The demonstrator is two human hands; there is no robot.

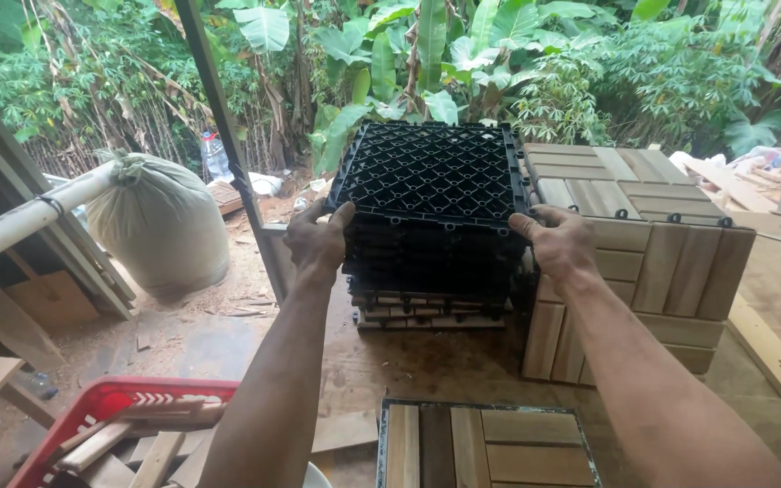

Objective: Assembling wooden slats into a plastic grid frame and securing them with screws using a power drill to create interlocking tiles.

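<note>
Left hand (pixel 318 242) and right hand (pixel 558 239) clamp tile stack (pixel 431 203) sides, 9 and 3 o'clock. Step: stacking. Next, as judged: square edges beside wooden pile (pixel 653 253).

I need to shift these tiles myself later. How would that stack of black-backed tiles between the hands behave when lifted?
The stack of tiles is probably heavy: many wood-slatted layers show under the black grid backing. It looks stiff, but the layers seem loose, so they might slide apart if tilted. The left hand and right hand clamp opposite sides, suggesting it wants two hands.
</note>
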